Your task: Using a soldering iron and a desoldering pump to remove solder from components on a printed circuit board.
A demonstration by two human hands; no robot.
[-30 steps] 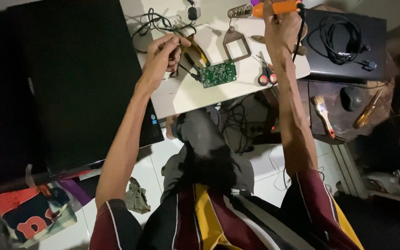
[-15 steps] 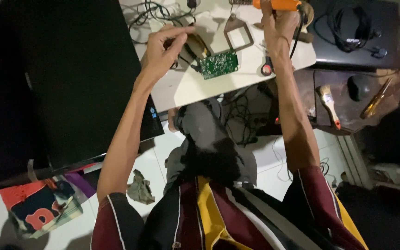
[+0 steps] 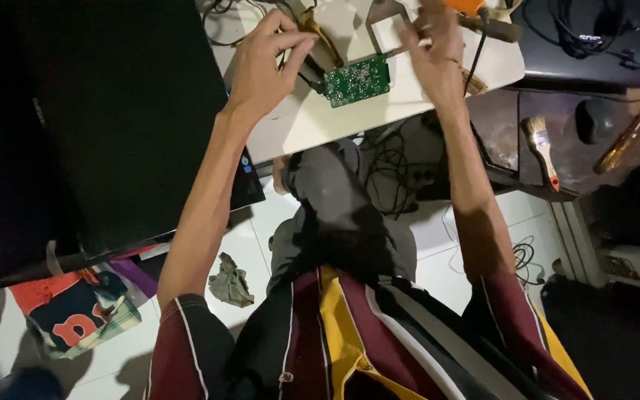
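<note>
Two bare hands work over a white board point(image 3: 312, 122), and a green circuit board point(image 3: 357, 80) lying on it serves as the landmark. The left hand point(image 3: 261, 63) hovers just left of the circuit board, its fingers pinched together near a yellowish tool point(image 3: 320, 37) and thin dark wires point(image 3: 307, 74) that run to the circuit board's left edge; whether the fingertips actually grip a wire cannot be told. The right hand point(image 3: 435, 52) sits just right of the circuit board, curled around an orange-handled tool point(image 3: 464, 7) at the top edge of the view, with a dark cord point(image 3: 475, 55) hanging from it. A metal frame point(image 3: 387, 26) stands just behind the circuit board. Farther right of the circuit board, on a darker surface, lie a paintbrush point(image 3: 541, 148) and a screwdriver point(image 3: 620, 144), well apart from both hands. A large black panel point(image 3: 98, 126) fills the area left of the circuit board. Below it, tangled cables point(image 3: 394, 167) hang under the white board's edge.
</note>
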